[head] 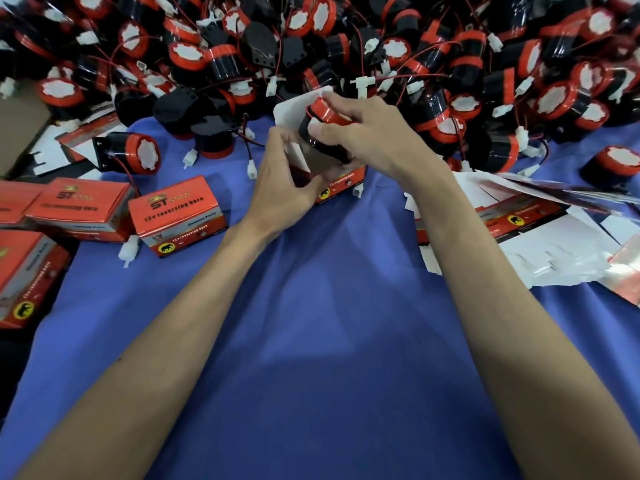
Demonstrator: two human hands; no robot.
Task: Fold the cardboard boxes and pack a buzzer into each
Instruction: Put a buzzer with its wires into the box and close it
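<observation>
right hand (367, 133): my fingers and thumb grip one buzzer (325, 114), tilted with its red end up and its black base at the mouth of the open box (341, 183).
left hand (280, 188): my curled fingers pinch the open box on its left side.
open box: mid-bench (329, 323), white lid flap raised.
buzzer pile (346, 39): along the far edge.
closed boxes (176, 213): near the left edge.
flat blanks (540, 237): at the right edge.

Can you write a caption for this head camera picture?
The right hand holds a red-and-black buzzer at the open box gripped by the left hand, with a buzzer pile behind.
</observation>
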